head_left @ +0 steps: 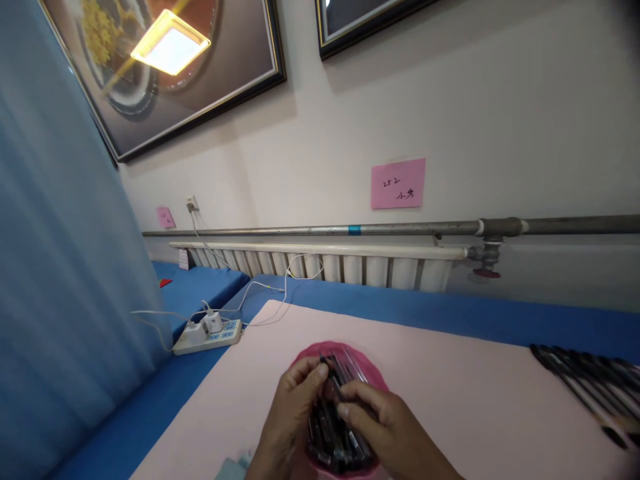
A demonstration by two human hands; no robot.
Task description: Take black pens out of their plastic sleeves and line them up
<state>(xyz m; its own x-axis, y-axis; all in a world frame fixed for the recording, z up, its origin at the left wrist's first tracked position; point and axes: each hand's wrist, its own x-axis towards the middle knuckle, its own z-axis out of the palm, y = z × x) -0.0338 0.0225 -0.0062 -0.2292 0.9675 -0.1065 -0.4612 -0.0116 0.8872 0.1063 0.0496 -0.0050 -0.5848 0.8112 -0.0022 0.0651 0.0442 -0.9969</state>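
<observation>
**A:** Where are the pens?

**B:** The bundle of black pens (334, 433) sits in a red dish (350, 352) at the near edge of the desk (450, 317). Your left grip (293, 417) is clenched around the bundle. Your right grip (395, 433) lies over it, but I cannot tell if it clasps.

**A:** What else?

**B:** Spare pens (590, 380) lie at the right edge and a power strip (210, 333) at the left.

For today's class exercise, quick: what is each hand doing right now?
Left hand: closed around the pens in the pink tray.
Right hand: closed on the same pens.
</observation>
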